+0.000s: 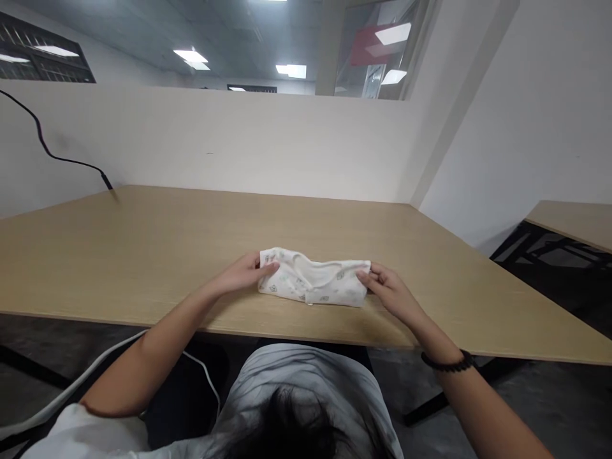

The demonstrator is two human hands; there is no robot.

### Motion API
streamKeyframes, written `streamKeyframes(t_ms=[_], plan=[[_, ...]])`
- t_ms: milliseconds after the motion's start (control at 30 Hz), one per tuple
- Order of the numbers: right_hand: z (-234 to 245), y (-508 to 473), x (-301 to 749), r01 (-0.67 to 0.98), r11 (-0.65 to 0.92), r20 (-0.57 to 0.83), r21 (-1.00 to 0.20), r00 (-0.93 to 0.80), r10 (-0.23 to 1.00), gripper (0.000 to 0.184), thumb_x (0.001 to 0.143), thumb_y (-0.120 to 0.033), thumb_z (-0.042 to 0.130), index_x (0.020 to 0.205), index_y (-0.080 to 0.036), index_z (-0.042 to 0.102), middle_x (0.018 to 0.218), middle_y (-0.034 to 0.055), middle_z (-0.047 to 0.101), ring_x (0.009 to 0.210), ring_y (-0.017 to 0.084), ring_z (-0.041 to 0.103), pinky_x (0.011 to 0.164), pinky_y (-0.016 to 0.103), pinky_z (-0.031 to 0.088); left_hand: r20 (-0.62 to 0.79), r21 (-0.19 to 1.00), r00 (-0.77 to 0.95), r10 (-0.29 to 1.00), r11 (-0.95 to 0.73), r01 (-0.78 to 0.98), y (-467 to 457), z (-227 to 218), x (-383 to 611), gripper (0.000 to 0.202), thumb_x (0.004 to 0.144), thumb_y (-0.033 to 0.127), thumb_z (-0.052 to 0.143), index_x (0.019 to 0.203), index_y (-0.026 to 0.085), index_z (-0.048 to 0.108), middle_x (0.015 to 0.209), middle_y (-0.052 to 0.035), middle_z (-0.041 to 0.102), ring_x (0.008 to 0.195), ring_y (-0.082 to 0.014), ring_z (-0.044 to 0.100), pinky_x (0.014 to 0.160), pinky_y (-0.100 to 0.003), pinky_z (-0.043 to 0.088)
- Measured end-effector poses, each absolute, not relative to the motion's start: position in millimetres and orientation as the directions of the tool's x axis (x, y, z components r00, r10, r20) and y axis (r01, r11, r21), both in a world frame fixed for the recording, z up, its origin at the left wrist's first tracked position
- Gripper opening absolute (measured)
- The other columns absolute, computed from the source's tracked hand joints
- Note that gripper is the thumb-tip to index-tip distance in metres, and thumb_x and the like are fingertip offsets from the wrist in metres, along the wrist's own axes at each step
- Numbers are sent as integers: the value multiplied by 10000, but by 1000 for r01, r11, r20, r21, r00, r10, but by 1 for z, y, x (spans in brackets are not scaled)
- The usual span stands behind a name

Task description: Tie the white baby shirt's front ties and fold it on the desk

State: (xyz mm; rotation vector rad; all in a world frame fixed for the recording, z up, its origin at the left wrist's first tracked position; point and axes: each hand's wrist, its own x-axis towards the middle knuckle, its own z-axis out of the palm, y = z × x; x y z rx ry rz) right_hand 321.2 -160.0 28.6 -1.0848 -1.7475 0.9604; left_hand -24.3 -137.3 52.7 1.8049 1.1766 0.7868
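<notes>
A white garment with a small green-grey print (329, 287) is folded into a wide, low strip near the table's front edge. Along its upper side runs a curved, bound edge like a neckline. My left hand (243, 271) pinches the strip's left end, thumb in front and fingers partly hidden behind the cloth. At the opposite end, my right hand (391, 292) grips the upper right corner between thumb and fingers. The lower edge of the cloth is at the tabletop; whether its whole length touches, I cannot tell.
The wooden table (167, 236) reaches back to a white partition (262, 140) with windows above it. A black cable (71, 160) hangs at the left and ends at the table's back left corner. Another table (574, 220) stands at the right.
</notes>
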Motion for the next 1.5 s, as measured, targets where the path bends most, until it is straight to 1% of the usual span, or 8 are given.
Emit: streamKeyframes(t_ms=[333, 433, 533, 667, 867, 1267, 1400, 1500], plan=[[0, -102, 319, 533, 138, 83, -835, -127, 988, 313, 793, -490, 619, 723, -201, 519, 576, -22, 514, 523, 141, 492, 505, 265, 378, 116, 685, 289, 950, -287, 670, -82, 15, -14, 293, 844, 413, 540, 854, 144, 656, 855, -95, 700, 768, -249, 629, 609, -284, 439], [-8, -101, 320, 630, 172, 183, -757, -49, 982, 280, 798, -394, 614, 970, -184, 545, 707, 10, 601, 639, 180, 572, 603, 296, 450, 108, 593, 263, 959, -274, 757, -80, 18, -12, 308, 866, 415, 529, 920, 140, 655, 902, -131, 706, 812, -280, 644, 674, -325, 468], [-8, -107, 318, 729, 263, 348, -632, -35, 937, 507, 813, -360, 594, 1247, -138, 458, 986, 124, 658, 872, 251, 635, 778, 393, 512, 217, 433, 239, 946, -313, 845, -86, 21, -8, 437, 899, 432, 503, 1171, 103, 598, 1066, -186, 687, 992, -329, 639, 835, -397, 482], [-3, -124, 304, 821, 438, 586, -365, -163, 794, 566, 938, -408, 425, 1404, -89, 388, 1401, 246, 492, 1322, 332, 446, 1075, 518, 376, 429, 173, 423, 798, -533, 828, -105, 18, 1, 639, 984, 482, 351, 1486, 87, 325, 1532, -204, 384, 1435, -314, 317, 1156, -449, 244], [-10, -152, 276, 913, 375, 209, -158, -340, 917, 778, 978, -605, 237, 1538, -66, 275, 1583, 239, 285, 1481, 363, 210, 1148, 557, 243, 37, 147, 731, 681, -728, 670, -120, 8, 8, 857, 952, 698, 245, 1579, 123, 135, 1629, -167, 146, 1516, -278, 107, 1203, -423, 108], [-4, -131, 291, 885, 258, 24, -387, -270, 963, 846, 951, -691, 145, 1560, -113, 250, 1630, 189, 179, 1504, 339, 147, 1175, 570, 154, -61, 302, 558, 828, -517, 801, -103, 12, -12, 853, 947, 699, 226, 1568, 115, 199, 1625, -167, 124, 1516, -287, 85, 1201, -444, 120], [14, -128, 311, 797, 219, 251, -563, -88, 964, 691, 992, -569, 164, 1435, -123, 451, 1507, 183, 448, 1393, 273, 407, 1128, 432, 322, 61, 343, 461, 885, -453, 823, -113, 24, -28, 775, 960, 659, 246, 1519, 130, 330, 1615, -169, 209, 1507, -295, 150, 1191, -461, 172], [24, -145, 330, 827, 159, 277, -539, -3, 961, 558, 966, -517, 282, 998, -135, 686, 1048, 165, 713, 1019, 287, 635, 918, 399, 463, 145, 358, 309, 940, -341, 870, -138, 33, -40, 687, 943, 629, 338, 1335, 110, 558, 1498, -213, 441, 1436, -351, 329, 1148, -501, 264]])
